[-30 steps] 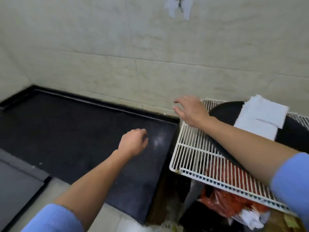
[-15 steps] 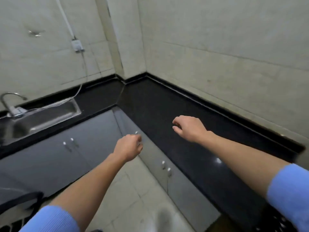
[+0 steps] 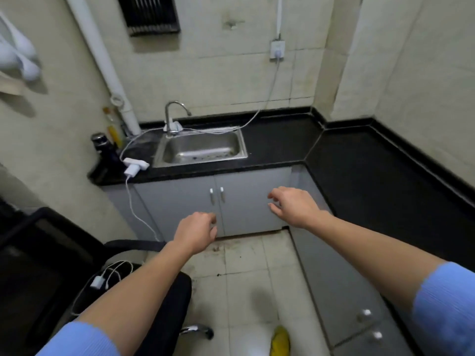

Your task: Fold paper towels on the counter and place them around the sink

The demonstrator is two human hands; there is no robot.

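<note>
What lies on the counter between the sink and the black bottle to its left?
In the head view, white charger plugs lie on the black counter, between the sink and the black bottle.

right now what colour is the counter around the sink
Black and glossy, seen in the head view: the counter frames the steel sink.

At eleven o'clock, the sink is brushed, dull-shining metal, and its faucet is brighter chrome. The counter running to three o'clock is glossy black stone. The cabinet doors look matt grey. At six o'clock, the floor tiles are smooth, pale and stained.
</note>
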